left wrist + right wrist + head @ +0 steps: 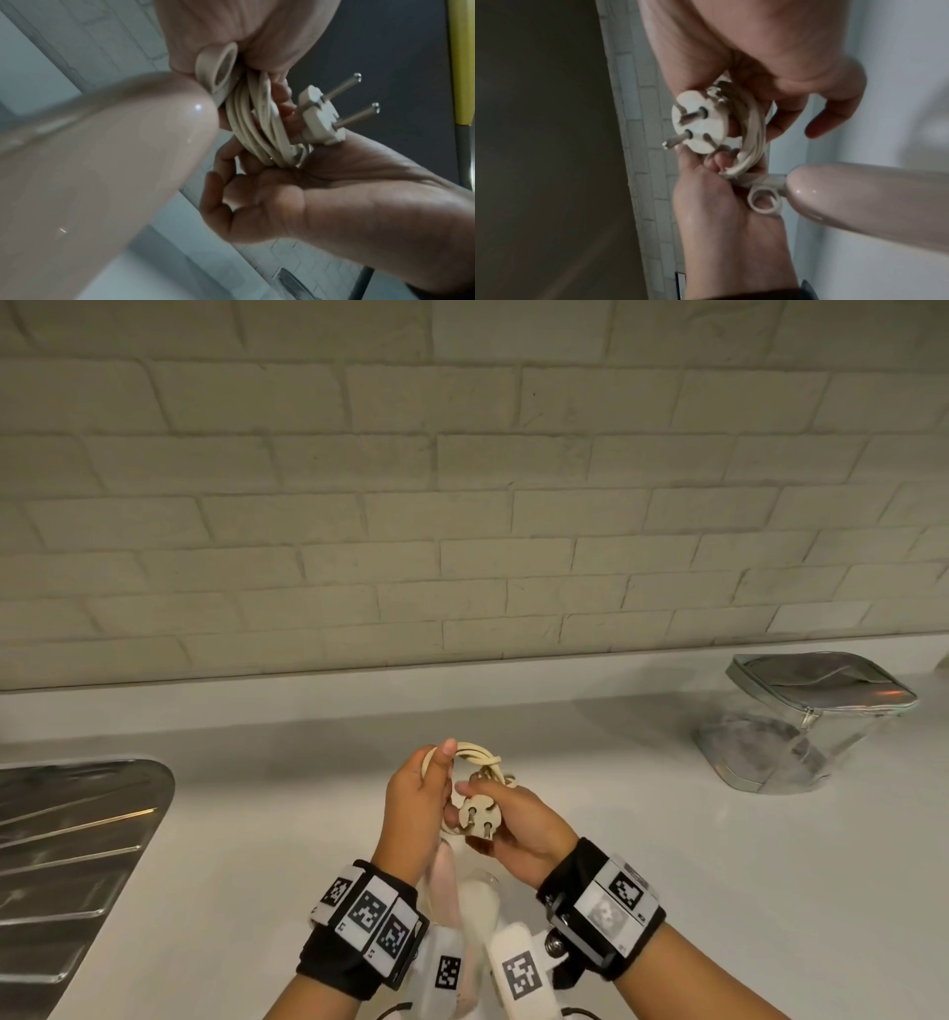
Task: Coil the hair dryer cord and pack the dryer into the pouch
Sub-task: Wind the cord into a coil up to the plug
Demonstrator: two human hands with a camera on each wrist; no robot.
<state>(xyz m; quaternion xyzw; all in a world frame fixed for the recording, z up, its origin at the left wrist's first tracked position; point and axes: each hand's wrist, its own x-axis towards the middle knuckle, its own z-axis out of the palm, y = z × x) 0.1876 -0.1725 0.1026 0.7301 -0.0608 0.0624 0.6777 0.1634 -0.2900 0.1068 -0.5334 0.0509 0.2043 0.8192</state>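
Observation:
A cream cord coil (480,757) is bunched above the white counter (719,865). My left hand (413,796) grips the coil, thumb over its top. My right hand (518,821) pinches the two-pin plug (476,819), pins pointing toward me. The pale pink hair dryer (445,870) hangs below, between my wrists, mostly hidden. In the left wrist view the cord coil (257,125) runs from the dryer handle (102,162) and its hanging loop (218,69) to the plug (321,119). The right wrist view shows the plug (698,125), the coil (752,130) and the dryer handle (872,192).
A silver and clear zip pouch (801,726) stands at the back right of the counter, apart from my hands. A steel sink drainboard (67,855) fills the left edge. A pale brick wall (462,505) backs the counter.

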